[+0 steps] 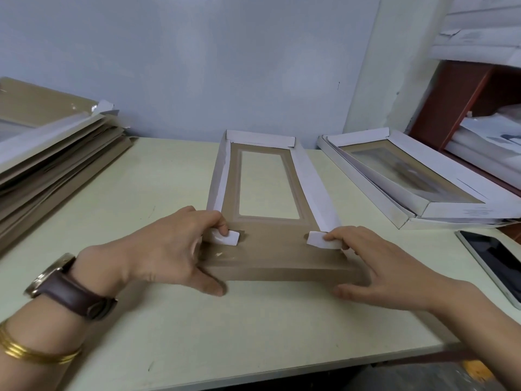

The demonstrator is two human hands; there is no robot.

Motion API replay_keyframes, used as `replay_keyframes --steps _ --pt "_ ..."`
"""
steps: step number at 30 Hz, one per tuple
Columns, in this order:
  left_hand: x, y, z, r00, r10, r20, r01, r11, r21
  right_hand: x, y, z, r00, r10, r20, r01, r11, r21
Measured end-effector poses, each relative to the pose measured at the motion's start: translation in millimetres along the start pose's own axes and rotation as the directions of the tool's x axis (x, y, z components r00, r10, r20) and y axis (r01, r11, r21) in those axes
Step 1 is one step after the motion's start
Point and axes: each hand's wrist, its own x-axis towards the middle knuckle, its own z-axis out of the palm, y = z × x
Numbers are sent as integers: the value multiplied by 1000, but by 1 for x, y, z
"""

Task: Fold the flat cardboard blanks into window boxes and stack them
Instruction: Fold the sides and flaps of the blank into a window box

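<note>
The half-folded window box (270, 246) is lying mid-surface (225, 334), its far end and long sides already standing. The left hand (169, 249) is working the box's near-left corner, fingers (218, 221) curling onto the left tab (227, 238). The right hand (389, 266) is pinching the right tab (317, 239) at the near-right corner. Both thumbs are lying along the box's near flap. Flat blanks (56, 153) are piling up left of the box, and finished boxes (423, 176) are stacking right of it.
</note>
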Motion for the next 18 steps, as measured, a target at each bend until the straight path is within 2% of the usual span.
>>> replay_keyframes --steps 5,9,12,18 --pt "2 -3 5 998 16 -58 -15 1000 26 2 -1 3 998 -15 -55 13 999 -31" --pt "5 -8 9 985 86 -149 -83 996 30 3 2 9 981 -14 -191 8 999 -31" --pt "7 -11 10 977 101 -186 -104 995 -3 5 3 11 975 -18 -220 18 1000 0" --pt "8 -13 7 976 108 -190 -118 992 -40 9 7 11 963 76 -257 -50 993 108"
